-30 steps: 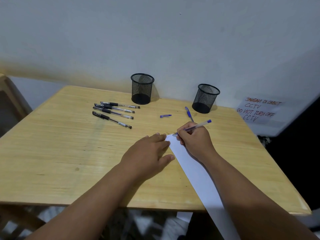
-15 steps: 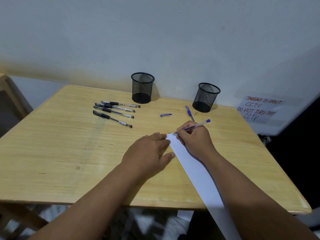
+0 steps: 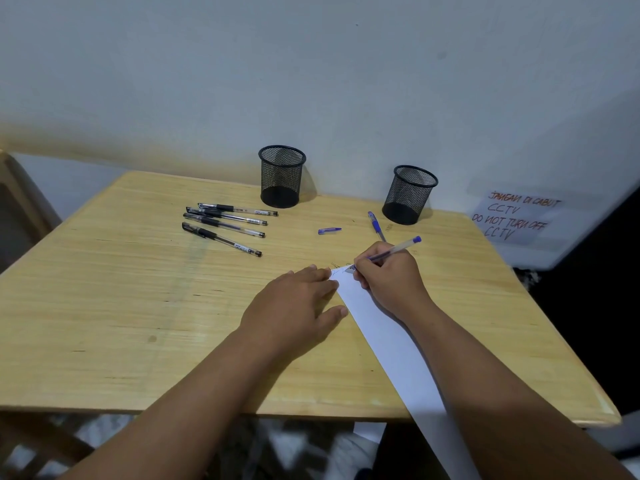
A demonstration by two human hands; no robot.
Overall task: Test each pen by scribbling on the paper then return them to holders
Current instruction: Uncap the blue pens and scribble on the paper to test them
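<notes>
My right hand [image 3: 389, 278] grips an uncapped blue pen [image 3: 398, 249], its tip pressed on the far end of a long white paper strip [image 3: 391, 344], where faint scribbles show. My left hand [image 3: 294, 306] lies flat, fingers spread, on the paper's left edge. The pen's blue cap [image 3: 329, 231] lies loose on the table. Another blue pen [image 3: 376, 226] rests just beyond my right hand. Several black capped pens [image 3: 225, 223] lie side by side at the left. Two black mesh holders stand by the wall, one at centre [image 3: 281, 176], one to the right [image 3: 409, 195]; both look empty.
The wooden table [image 3: 121, 306] stands against a pale wall. The paper strip hangs over the near table edge. A handwritten CCTV notice [image 3: 512, 216] is stuck at the right. A wooden chair back [image 3: 20, 195] shows at far left.
My right hand has shifted slightly with the pen and scribble marks now show at the paper's tip. My left hand stays on the paper.
</notes>
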